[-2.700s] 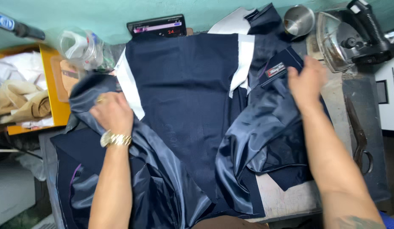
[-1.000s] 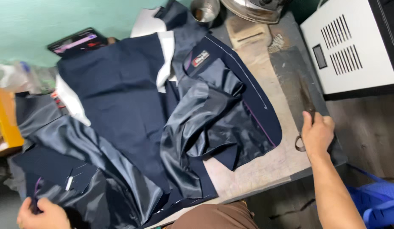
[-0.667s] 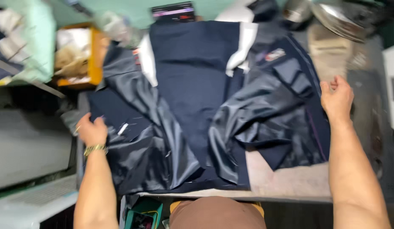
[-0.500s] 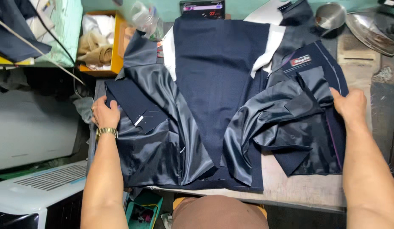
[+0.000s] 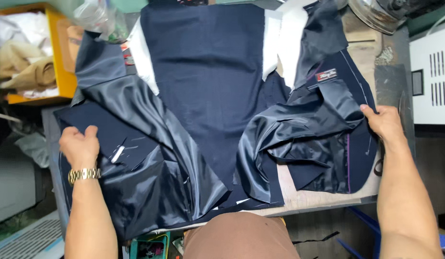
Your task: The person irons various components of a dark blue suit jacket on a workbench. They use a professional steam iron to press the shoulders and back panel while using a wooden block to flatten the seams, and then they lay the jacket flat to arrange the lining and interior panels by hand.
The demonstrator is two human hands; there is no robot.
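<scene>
Off past the left hand (image 5: 79, 145), up at the far corner, a yellow open box (image 5: 64, 72) is sitting with beige and white folded cloth (image 5: 26, 67) bunched inside it. The dark navy unfinished jacket with shiny satin lining (image 5: 208, 96) is lying spread open, lining side up, on the worn grey worktable (image 5: 323, 192). Its long axis is running straight away from the person, collar end at the far side, hem hanging toward their lap. The left hand is pressing flat on the left front panel, fingers loosely curled, not really gripping anything. The right hand (image 5: 386, 123) is resting open on the outer edge of the right front panel, fingertips touching the cloth, nothing pinched as far as I can tell. Compared with half a second ago, both hands are sitting in pretty much the same spots, and the jacket is looking a touch flatter on the right side.
</scene>
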